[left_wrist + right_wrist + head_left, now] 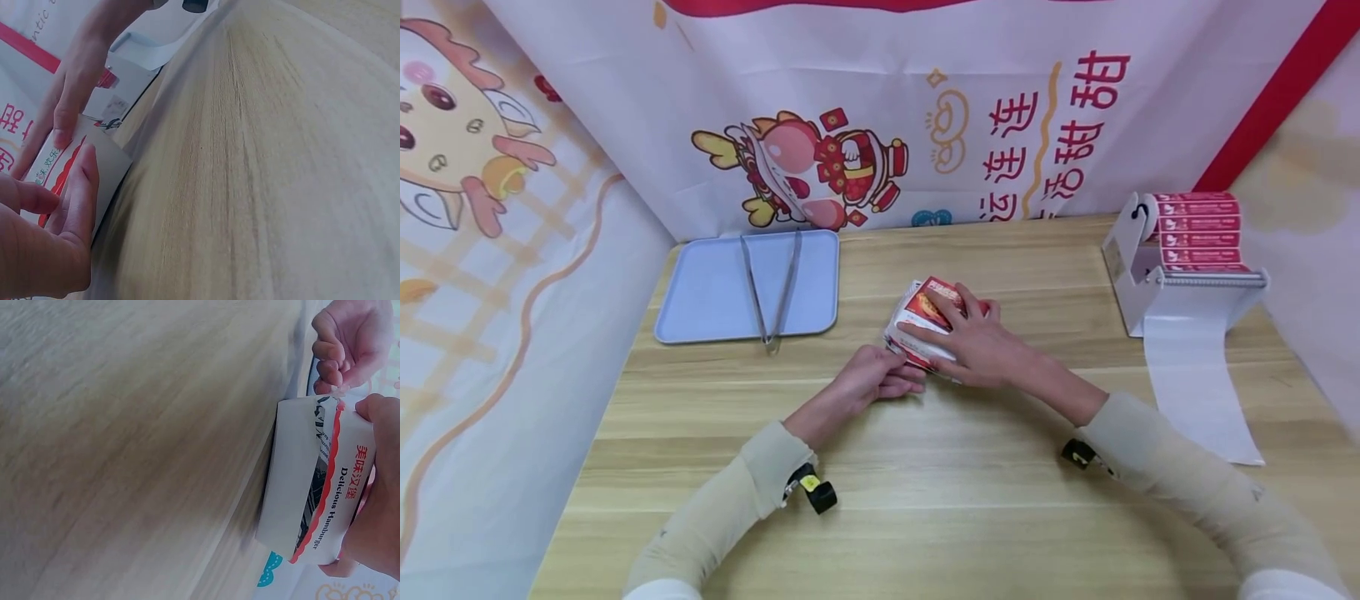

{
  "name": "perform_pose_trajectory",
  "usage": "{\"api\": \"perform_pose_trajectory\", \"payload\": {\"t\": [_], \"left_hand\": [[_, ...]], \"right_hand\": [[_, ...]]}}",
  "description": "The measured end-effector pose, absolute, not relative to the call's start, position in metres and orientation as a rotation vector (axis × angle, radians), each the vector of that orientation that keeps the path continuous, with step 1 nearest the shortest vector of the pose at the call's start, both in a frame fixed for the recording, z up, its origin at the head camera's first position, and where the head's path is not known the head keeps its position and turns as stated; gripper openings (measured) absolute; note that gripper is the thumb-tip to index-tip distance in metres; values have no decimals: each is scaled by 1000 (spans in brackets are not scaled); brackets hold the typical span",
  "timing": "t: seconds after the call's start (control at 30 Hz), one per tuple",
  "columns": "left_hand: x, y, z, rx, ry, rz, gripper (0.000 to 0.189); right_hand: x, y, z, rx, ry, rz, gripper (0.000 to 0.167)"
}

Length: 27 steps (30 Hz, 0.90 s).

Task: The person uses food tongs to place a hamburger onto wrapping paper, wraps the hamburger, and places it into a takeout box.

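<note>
A white and red paper hamburger box (934, 332) sits on the wooden table, lid up, with "Delicious Hamburger" printed along its front flap. My right hand (976, 342) holds it from above, fingers spread over the lid and thumb by the front edge. In the right wrist view, black and white printed material shows in the gap under the red scalloped flap edge (326, 487). At the box's left front corner, my left hand (880, 375) pinches with thumb and forefinger, the other fingers curled. A small pale bit shows at those fingertips in the right wrist view.
A light blue tray (703, 292) bearing metal tongs (751, 283) stands at the back left. On the right, a white label dispenser (1122, 254) holds a roll of red labels (1201, 229); its white backing strip (1198, 392) trails over the table. Printed cloth (872, 50) hangs behind.
</note>
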<state>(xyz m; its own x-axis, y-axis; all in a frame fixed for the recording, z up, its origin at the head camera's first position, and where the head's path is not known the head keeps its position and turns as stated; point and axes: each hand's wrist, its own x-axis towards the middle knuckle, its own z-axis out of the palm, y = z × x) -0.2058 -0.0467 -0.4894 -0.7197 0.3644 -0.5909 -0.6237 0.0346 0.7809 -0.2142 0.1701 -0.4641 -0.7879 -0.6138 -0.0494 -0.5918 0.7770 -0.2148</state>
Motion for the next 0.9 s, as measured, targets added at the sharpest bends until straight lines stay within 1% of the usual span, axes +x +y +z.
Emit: {"api": "perform_pose_trajectory", "payload": {"t": [0.47,0.9], "left_hand": [[-209,-50,-488,-155,1648,1718,38],[-209,-52,-489,-162,1627,1722,36]], "right_hand": [[-212,164,-461,-944,2860,-241,58],[-211,161,-459,-926,2871,-132,60]]}}
